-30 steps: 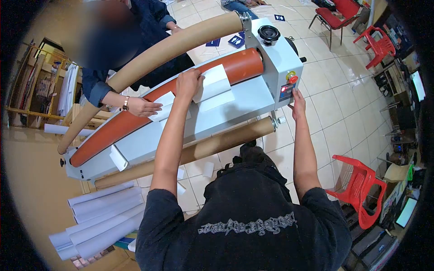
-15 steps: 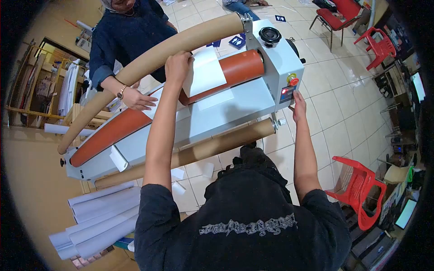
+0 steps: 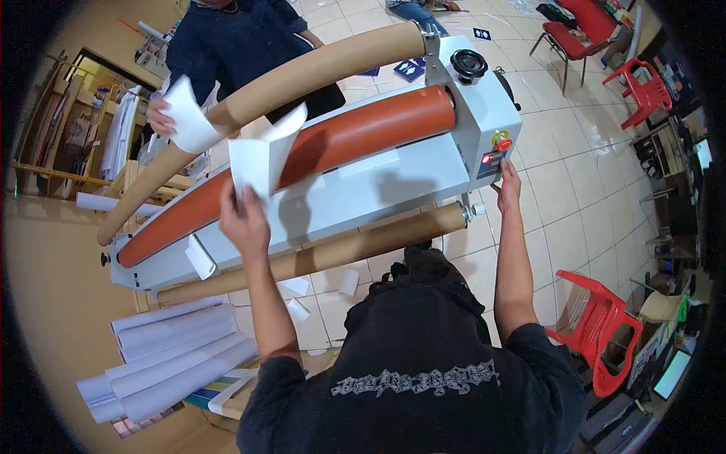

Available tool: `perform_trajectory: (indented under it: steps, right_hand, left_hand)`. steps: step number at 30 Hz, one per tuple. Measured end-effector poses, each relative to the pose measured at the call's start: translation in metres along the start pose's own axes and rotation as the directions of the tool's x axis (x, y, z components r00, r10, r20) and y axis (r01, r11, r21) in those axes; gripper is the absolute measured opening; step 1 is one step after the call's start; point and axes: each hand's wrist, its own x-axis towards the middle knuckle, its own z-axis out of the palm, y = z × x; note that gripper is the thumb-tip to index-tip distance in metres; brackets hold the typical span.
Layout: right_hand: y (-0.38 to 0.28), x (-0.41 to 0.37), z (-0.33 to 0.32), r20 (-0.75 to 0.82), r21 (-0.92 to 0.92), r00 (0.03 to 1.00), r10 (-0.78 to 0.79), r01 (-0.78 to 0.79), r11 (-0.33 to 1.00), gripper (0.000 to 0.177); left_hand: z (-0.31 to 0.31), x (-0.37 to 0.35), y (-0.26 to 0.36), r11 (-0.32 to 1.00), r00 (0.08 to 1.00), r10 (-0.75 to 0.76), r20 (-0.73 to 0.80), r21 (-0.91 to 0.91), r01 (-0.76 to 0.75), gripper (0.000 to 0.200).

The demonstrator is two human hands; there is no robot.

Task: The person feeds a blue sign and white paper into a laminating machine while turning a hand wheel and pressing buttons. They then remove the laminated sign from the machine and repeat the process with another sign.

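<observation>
L hand (image 3: 243,219) clamped on white sheet (image 3: 261,155) — R hand (image 3: 508,181) touching laminator (image 3: 408,178) panel, grip unclear.

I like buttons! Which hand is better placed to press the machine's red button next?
Right hand, most likely: it rests on the control panel just below the red button. The left hand is far along the orange roller, holding up a white sheet.
</observation>
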Motion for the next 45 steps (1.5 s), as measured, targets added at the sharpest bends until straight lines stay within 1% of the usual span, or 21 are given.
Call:
perform_trajectory:
  steps: [1,2,3,4,5,6,7,10,11,13,14,16,22,23,25,32,33,37,41,43,45]
  right_hand:
    - [0.002,0.001,-0.002,0.031,-0.01,1.0,0.004,-0.004,1.0,0.067]
    - [0.004,0.004,-0.004,0.062,-0.02,0.998,0.009,-0.007,1.0,0.07]
    - [0.008,0.009,-0.007,0.067,-0.028,0.998,0.01,-0.008,1.0,0.067]
    - [0.008,0.007,-0.006,0.075,-0.034,0.997,0.012,-0.009,0.999,0.067]
    - [0.006,0.004,-0.005,0.044,-0.013,0.999,-0.006,0.007,1.0,0.068]
    - [0.004,0.003,-0.003,0.014,0.006,1.0,-0.023,0.023,1.0,0.069]
    - [0.016,0.018,-0.011,0.061,-0.01,0.995,-0.081,0.082,0.997,0.065]
    - [0.002,0.005,-0.005,0.049,-0.007,0.999,-0.008,0.009,1.0,0.061]
    - [-0.001,0.001,-0.003,0.043,-0.019,0.999,-0.006,0.007,1.0,0.058]
    - [-0.003,0.001,-0.002,0.061,-0.016,0.998,-0.005,0.006,1.0,0.058]
    - [-0.003,0.001,-0.001,0.068,-0.004,0.998,-0.007,0.008,1.0,0.057]
    - [-0.005,0.0,0.0,0.065,-0.013,0.998,-0.008,0.009,1.0,0.058]
    - [0.002,0.006,-0.004,0.043,-0.009,0.999,0.005,-0.005,1.0,0.061]
    - [0.013,0.019,-0.014,0.109,-0.027,0.992,-0.068,0.071,0.997,0.06]
    - [0.007,0.013,-0.013,0.105,-0.075,0.994,-0.011,0.018,0.997,0.067]
    - [0.004,0.008,-0.007,0.048,-0.035,0.998,0.027,-0.026,0.999,0.063]
    - [0.004,0.008,-0.007,0.04,-0.019,0.999,0.029,-0.028,0.999,0.06]
    - [0.014,0.016,-0.018,0.088,-0.006,0.996,0.004,-0.004,1.0,0.051]
    - [0.02,0.022,-0.028,0.076,0.049,0.996,0.054,-0.058,0.997,0.046]
    - [0.022,0.022,-0.032,0.092,0.048,0.995,0.035,-0.039,0.998,0.044]
    - [0.025,0.023,-0.035,0.107,0.059,0.994,0.01,-0.017,0.998,0.039]
  left_hand:
    - [-0.025,-0.018,-0.019,0.988,0.982,-0.109,0.156,-0.092,0.124,0.022]
    - [-0.057,-0.041,-0.051,0.935,0.89,-0.292,0.35,-0.092,0.343,0.022]
    - [-0.08,-0.07,-0.079,0.812,0.753,-0.512,0.414,-0.055,0.582,0.017]
    - [-0.11,-0.102,-0.118,0.847,0.653,-0.499,0.57,0.161,0.507,0.012]
    - [-0.142,-0.132,-0.146,0.712,0.326,-0.68,0.657,0.485,0.507,0.013]
    - [-0.148,-0.15,-0.123,0.609,0.189,-0.669,0.719,0.384,0.695,0.02]
    - [-0.166,-0.187,-0.156,0.536,0.019,-0.633,0.774,0.421,0.732,0.027]
    - [-0.2,-0.29,-0.21,0.359,-0.293,-0.774,0.562,0.77,0.527,0.04]
    - [-0.211,-0.345,-0.252,0.356,-0.32,-0.849,0.421,0.902,0.243,0.056]
    - [-0.222,-0.443,-0.306,0.412,-0.3,-0.889,0.347,0.892,-0.189,0.082]
    - [-0.212,-0.444,-0.295,0.411,-0.302,-0.888,0.347,0.893,-0.184,0.082]
    - [-0.179,-0.426,-0.259,0.327,-0.192,-0.924,0.332,0.943,0.057,0.081]
    - [-0.053,-0.294,-0.16,0.71,0.171,-0.674,0.719,0.564,0.422,0.049]
    - [-0.034,-0.272,-0.142,0.718,0.166,-0.663,0.73,0.558,0.416,0.049]
    - [0.001,-0.229,-0.109,0.89,0.398,-0.423,0.814,0.291,0.351,0.038]
    - [0.069,-0.113,-0.031,0.963,0.525,-0.233,0.818,0.119,0.243,0.025]
    - [0.079,-0.104,-0.03,0.975,0.624,-0.175,0.762,0.043,0.22,0.02]
    - [0.109,-0.052,-0.026,0.986,0.759,-0.103,0.643,-0.035,0.163,0.014]
    - [0.137,-0.023,-0.016,0.994,0.769,-0.065,0.636,-0.028,0.108,0.013]
    - [0.15,-0.023,-0.012,0.997,0.725,0.072,0.685,-0.08,-0.023,0.013]
    - [0.162,-0.031,-0.009,0.992,0.691,0.097,0.717,-0.124,-0.011,0.013]
